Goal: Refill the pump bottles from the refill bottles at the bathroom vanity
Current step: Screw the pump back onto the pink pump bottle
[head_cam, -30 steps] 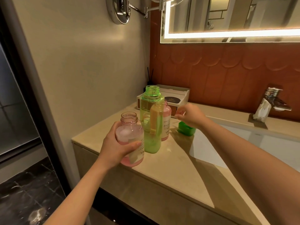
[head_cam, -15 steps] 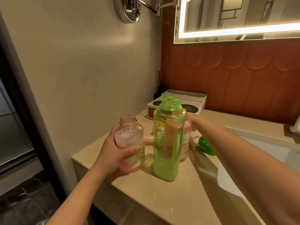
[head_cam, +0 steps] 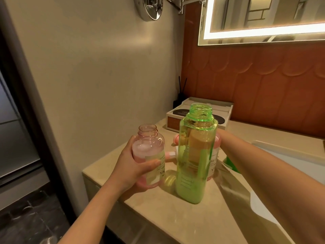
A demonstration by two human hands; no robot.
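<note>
Centre frame: pink bottle, gripped by left hand, and green bottle both uncapped, pouring apparently not yet begun; right hand hidden behind green bottle, grip untellable.

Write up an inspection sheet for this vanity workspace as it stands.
Surface: beige stone counter, basin at its right.
Job's things: pink bottle uncapped, in hand; green bottle uncapped, upright on the counter; second pink bottle behind it; green cap beside the right forearm.
Clutter: amenity box, reed diffuser in the back corner.
Grippers: left hand grips the pink bottle; right hand hidden behind the green bottle.
Cables: nothing seen.
Surroundings: lit mirror, orange tiled wall.
</note>
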